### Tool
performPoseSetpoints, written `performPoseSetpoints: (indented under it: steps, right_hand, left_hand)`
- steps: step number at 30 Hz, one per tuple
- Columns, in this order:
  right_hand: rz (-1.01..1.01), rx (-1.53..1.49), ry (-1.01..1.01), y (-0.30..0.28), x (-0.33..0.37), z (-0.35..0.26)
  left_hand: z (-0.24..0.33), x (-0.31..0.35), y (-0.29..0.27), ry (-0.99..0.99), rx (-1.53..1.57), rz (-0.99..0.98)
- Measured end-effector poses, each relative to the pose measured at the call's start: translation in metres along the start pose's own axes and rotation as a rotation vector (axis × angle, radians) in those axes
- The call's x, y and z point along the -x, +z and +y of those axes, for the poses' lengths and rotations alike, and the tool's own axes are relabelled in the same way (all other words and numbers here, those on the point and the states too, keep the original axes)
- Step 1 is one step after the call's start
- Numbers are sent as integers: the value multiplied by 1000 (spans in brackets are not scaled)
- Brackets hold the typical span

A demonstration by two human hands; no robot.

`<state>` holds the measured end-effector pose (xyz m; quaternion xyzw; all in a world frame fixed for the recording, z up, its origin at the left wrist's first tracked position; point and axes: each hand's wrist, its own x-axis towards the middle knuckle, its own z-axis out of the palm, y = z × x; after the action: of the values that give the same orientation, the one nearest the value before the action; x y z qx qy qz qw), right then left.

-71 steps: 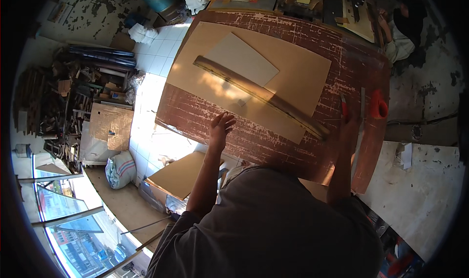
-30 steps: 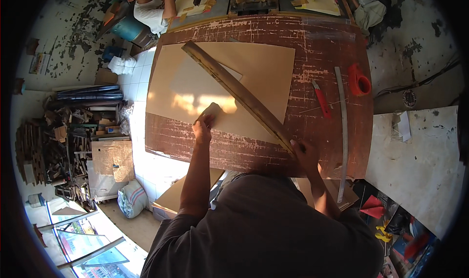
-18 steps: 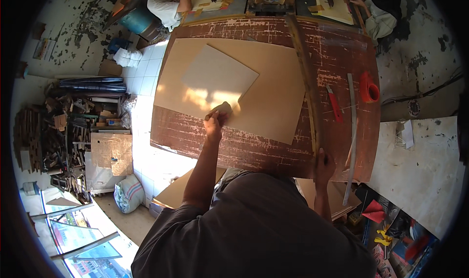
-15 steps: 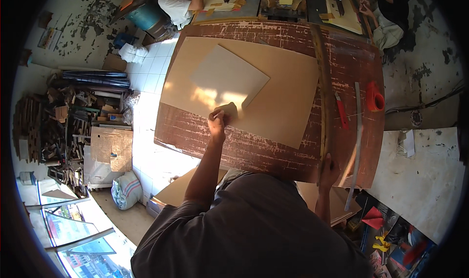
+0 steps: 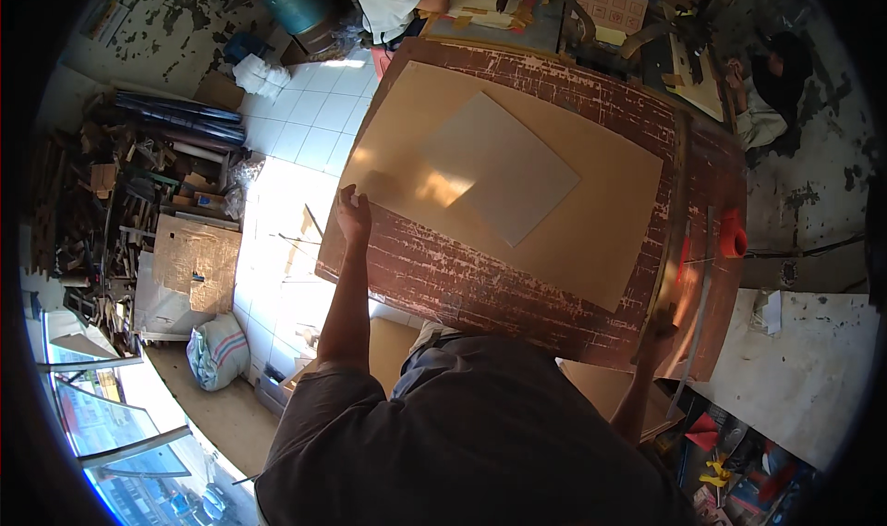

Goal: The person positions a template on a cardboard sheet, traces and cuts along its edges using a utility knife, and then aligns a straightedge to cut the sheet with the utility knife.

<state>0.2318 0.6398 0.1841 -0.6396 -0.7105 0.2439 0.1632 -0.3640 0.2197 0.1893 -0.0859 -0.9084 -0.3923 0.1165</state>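
Observation:
A large tan cardboard sheet [image 5: 573, 258] lies flat on the worn red-brown table board [image 5: 443, 267]. On top of it, turned at an angle, rests a smaller grey board [image 5: 517, 175]. My left hand [image 5: 353, 215] is at the sheet's near left corner, its fingers slightly bent and apart, with nothing visible in them. At the near right, my right hand [image 5: 658, 334] is closed at the near end of a long dark bar [image 5: 673, 221], which runs along the sheet's right side. Shade hides some of those fingers.
Right of the bar are a red cutter [image 5: 684, 256], a thin grey strip [image 5: 699, 295] and a red tape roll [image 5: 732, 234]. Two people work beyond the table, one in a white shirt [image 5: 388, 6]. A white sack [image 5: 219, 350] and scrap wood lie left.
My left hand has moved left, from beside the grey board to the sheet's near left corner, and its pinch has loosened. The view has turned. My right hand stays by the bar.

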Motion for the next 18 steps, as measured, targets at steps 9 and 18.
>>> performPoseSetpoints:
  steps: [9, 18]
  right_hand:
    - [36, 16, -264, 32, 20, -80]
    - [-171, -498, -550, 82, -2, -105]
  left_hand:
    - [-44, -62, 2, 36, -443, -142]
    - [-63, -104, 7, 62, -407, -257]
